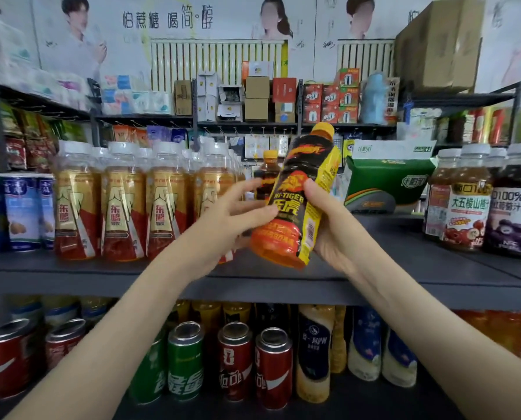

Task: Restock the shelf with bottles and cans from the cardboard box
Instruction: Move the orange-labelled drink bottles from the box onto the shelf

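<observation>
A black, orange and yellow Hi-Tiger bottle with a yellow cap is held tilted above the grey middle shelf. My right hand grips its lower right side. My left hand touches its left side with fingers spread. A second Hi-Tiger bottle stands on the shelf just behind them. The cardboard box is out of view.
Gold and red bottles fill the shelf to the left, next to blue cans. Juice bottles stand on the right, a green and white package behind. Cans and bottles line the lower shelf.
</observation>
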